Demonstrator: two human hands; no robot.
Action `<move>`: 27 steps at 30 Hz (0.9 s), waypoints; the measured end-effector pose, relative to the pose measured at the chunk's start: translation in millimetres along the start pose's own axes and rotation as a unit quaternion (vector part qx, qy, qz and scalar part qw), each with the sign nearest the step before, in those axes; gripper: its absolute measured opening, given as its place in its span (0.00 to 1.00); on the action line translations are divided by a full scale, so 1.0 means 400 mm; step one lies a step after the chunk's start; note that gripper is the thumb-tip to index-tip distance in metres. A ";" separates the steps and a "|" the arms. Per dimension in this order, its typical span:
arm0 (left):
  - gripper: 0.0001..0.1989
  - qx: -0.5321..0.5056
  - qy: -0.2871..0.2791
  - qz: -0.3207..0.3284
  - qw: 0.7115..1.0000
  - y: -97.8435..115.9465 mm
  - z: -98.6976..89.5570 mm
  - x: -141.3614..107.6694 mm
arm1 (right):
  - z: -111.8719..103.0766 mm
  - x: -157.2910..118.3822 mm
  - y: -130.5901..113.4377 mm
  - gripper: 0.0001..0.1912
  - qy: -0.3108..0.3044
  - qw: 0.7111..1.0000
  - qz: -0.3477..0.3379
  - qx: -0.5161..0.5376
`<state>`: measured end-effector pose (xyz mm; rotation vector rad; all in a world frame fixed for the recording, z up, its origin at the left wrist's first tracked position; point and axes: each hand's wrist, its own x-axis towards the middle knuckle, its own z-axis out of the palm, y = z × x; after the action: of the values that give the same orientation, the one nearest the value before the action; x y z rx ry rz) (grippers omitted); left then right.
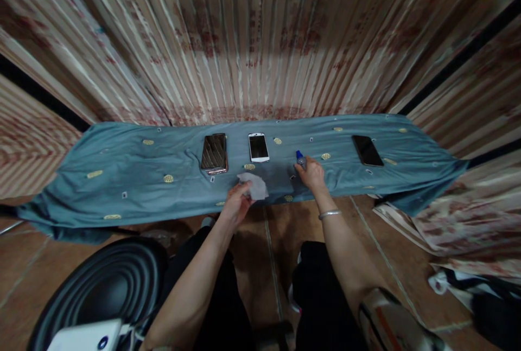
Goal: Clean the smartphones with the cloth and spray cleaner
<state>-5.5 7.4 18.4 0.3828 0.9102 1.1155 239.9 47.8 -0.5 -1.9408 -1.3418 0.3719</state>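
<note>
My left hand [237,202] is closed on a white tissue [254,186], held just above the front edge of the cloth-covered table. In my right hand [313,173] is a small clear bottle [301,161] with a blue cap [299,154], the fingers wrapped round its side. Between and beyond the hands lies a white-framed smartphone [258,147] with a dark screen. Left of it, a dark phone with a shiny, reflecting surface [214,151] rests on top of another one. A black smartphone [367,150] lies farther right.
A blue-green patterned cloth [134,177] covers the narrow table. Patterned curtains [252,42] hang close behind it. At lower left stands a round black ribbed stool [106,286], with a white device [85,336] on it. A bag-like dark item [496,307] lies at lower right.
</note>
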 end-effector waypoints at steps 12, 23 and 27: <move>0.09 -0.035 0.032 0.033 0.998 0.025 -0.006 0.013 | 0.034 -0.106 -0.096 0.20 -0.266 0.830 0.109 0.478; 0.08 -0.008 0.009 0.033 0.999 0.033 -0.022 0.019 | 0.018 -0.171 -0.143 0.12 -0.451 0.586 0.249 0.626; 0.08 -0.007 -0.003 0.040 0.999 0.032 -0.031 0.023 | 0.025 -0.177 -0.155 0.14 -0.451 0.544 0.278 0.651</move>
<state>-21.7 18.7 15.7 0.4131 0.8885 1.1921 162.2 -0.2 24.7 -0.6322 -0.3658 2.1642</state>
